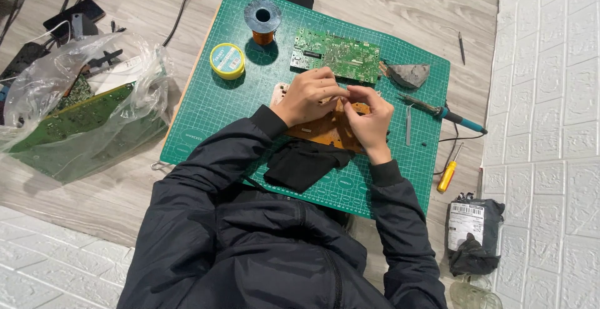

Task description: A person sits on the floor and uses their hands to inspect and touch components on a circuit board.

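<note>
The orange circuit board point(328, 129) lies on the green mat point(206, 106) under both hands; left hand point(307, 95) and right hand point(369, 118) pinch something too small to tell. Steady, light pinching suits. Beyond lie a green circuit board point(337, 52) and soldering iron point(445, 112).

Both hands, left hand point(307, 95) and right hand point(369, 118), grip an orange-brown circuit board point(325, 131) over the green cutting mat point(212, 106)

From my remote feed: a black padded jacket point(275, 246) — quilted seams, front zip, ribbed knit cuffs point(270, 120) — covers both arms; left hand point(310, 94) and right hand point(370, 118) are bare.
</note>
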